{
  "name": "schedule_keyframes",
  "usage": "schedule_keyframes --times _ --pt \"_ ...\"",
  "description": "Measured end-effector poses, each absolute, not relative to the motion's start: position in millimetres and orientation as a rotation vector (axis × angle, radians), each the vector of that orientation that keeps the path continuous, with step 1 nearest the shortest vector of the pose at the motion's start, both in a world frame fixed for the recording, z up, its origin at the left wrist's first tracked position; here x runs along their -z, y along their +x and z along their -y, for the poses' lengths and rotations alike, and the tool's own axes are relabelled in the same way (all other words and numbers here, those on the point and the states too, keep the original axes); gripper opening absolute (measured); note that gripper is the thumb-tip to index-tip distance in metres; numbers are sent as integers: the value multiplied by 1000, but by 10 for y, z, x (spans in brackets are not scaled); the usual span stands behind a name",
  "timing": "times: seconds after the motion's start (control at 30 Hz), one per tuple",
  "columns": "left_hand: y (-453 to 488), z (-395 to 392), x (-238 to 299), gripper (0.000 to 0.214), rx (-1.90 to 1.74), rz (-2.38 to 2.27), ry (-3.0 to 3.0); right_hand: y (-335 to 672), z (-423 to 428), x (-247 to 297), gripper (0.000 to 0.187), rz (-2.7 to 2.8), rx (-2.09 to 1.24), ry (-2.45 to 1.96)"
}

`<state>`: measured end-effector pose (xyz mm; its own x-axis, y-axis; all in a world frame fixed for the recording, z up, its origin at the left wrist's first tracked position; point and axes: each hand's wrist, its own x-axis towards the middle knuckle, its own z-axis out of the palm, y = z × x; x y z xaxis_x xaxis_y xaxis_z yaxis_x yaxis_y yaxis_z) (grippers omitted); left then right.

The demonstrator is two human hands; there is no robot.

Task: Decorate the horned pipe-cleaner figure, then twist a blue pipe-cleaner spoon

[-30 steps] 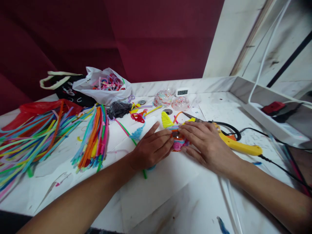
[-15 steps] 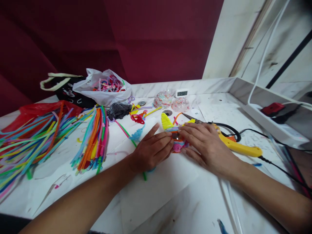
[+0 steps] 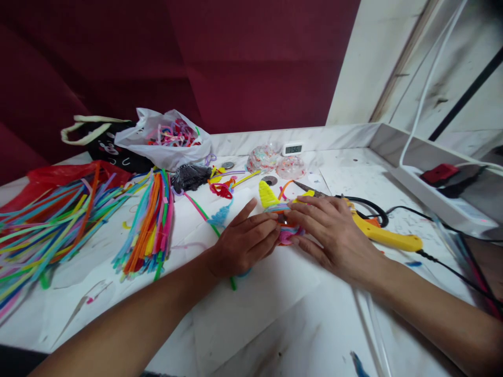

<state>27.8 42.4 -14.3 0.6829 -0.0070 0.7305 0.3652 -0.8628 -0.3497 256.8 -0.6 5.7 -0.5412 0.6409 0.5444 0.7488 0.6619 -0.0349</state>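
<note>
A small pipe-cleaner figure (image 3: 286, 236) with a yellow ear-like piece stands between my two hands on the white table, its body in orange, purple, blue and pink. My left hand (image 3: 248, 240) grips its left side, fingers together and thumb raised. From the right, my right hand (image 3: 332, 230) lays its fingers over the top and side of it, thumb low at the front. Much of the figure is hidden behind my fingers. Just beyond it are pliers (image 3: 310, 189) with dark jaws. A green and pink pipe cleaner (image 3: 214, 229) passes beneath my left hand.
Bundled pipe cleaners (image 3: 151, 225) and a loose heap (image 3: 51, 225) lie left. Behind are a white bag of scraps (image 3: 165, 154), clear domes (image 3: 262, 158) and a small digital clock (image 3: 293, 149). A yellow corded glue gun (image 3: 387, 238) and a power strip (image 3: 448, 201) are right.
Both hands stay on the pipe-cleaner figure with barely any movement. The whole view has shifted very slightly.
</note>
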Motion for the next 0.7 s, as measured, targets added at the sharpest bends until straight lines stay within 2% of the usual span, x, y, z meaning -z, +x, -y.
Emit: schedule_keyframes --times 0.27,0.7 --pt "280 -434 159 23 1091 271 -2434 2544 25 -44 25 2389 370 -1044" --pt "298 -407 146 23 1125 307 -2366 2544 24 -50 23 2375 364 -1012"
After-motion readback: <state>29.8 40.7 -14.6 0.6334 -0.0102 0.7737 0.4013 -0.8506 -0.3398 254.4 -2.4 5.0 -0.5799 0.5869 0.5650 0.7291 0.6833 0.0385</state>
